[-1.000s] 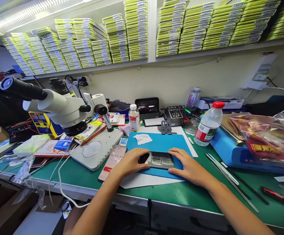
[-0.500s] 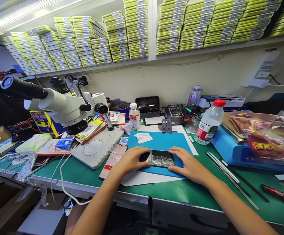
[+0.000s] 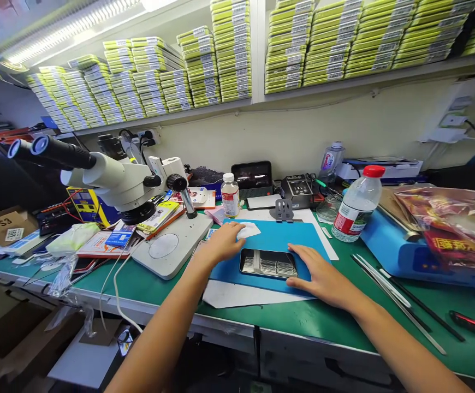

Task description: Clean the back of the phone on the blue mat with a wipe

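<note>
A smartphone (image 3: 268, 263) with a dark, glossy face lies on the blue mat (image 3: 278, 232), its face mirroring the stacked shelf. My right hand (image 3: 317, 273) holds its right end, fingers at the far edge and thumb at the near edge. Left of the phone and apart from it, my left hand (image 3: 226, 244) is over the mat with fingers and thumb apart. Its fingertips are at a crumpled white wipe (image 3: 250, 230), partly covering it; whether they touch it I cannot tell. White paper (image 3: 237, 295) sticks out from under the mat.
A stereo microscope (image 3: 110, 183) stands on the left, its base (image 3: 159, 251) beside the mat. A pill bottle (image 3: 230, 197) and a grey bracket (image 3: 284, 210) are behind. To the right are a red-capped bottle (image 3: 356, 210), thin metal tools (image 3: 397, 300) and a blue machine (image 3: 385, 245).
My left hand has let go of the phone's left end and moved up and left to the wipe. My right hand stays at the right end. The view has shifted slightly.
</note>
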`<state>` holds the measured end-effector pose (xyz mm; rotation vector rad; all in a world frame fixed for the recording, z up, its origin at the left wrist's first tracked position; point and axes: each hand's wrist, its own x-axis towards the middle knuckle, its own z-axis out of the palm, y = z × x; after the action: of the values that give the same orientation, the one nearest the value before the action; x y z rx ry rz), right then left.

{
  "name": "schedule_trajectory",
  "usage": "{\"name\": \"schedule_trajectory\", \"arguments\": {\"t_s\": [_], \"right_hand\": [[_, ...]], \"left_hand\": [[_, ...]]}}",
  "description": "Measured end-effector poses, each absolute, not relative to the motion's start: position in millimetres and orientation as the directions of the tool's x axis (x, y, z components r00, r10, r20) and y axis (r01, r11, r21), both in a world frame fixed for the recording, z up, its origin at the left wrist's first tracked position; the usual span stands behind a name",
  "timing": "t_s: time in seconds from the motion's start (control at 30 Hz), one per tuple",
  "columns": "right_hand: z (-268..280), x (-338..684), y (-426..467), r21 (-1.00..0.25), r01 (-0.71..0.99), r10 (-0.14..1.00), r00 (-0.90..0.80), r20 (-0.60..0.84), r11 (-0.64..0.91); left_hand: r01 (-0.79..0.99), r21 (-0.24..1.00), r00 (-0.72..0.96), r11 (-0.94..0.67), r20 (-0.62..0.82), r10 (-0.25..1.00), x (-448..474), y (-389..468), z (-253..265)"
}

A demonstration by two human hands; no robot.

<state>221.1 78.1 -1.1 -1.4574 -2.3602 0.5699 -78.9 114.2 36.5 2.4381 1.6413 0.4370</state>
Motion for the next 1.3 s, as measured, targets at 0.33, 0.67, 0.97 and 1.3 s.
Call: {"name": "schedule_trajectory", "arguments": {"t_s": [0.33,0.67,0.97,1.3], "right_hand": [[3,221,75,-0.479,0.766,0.891,-0.446,0.082,0.428],[-2,221,75,-0.483,0.751,0.877,-0.472,0.086,0.451],[-7,221,74,-0.521,0.717,0.880,-0.443,0.171,0.462],[-25,232,81,-0.578,0.640,0.862,-0.397,0.316,0.506]], "left_hand": [[0.936,0.217,0.240,-0.276,0.178,0.954,-57,132,25],[0.825,0.253,0.457,-0.505,0.226,0.860,-85,63,28],[0.733,0.207,0.600,-0.648,0.253,0.759,-26,51,15],[0.788,0.117,0.554,-0.604,0.292,0.780,23,43,8]]}}
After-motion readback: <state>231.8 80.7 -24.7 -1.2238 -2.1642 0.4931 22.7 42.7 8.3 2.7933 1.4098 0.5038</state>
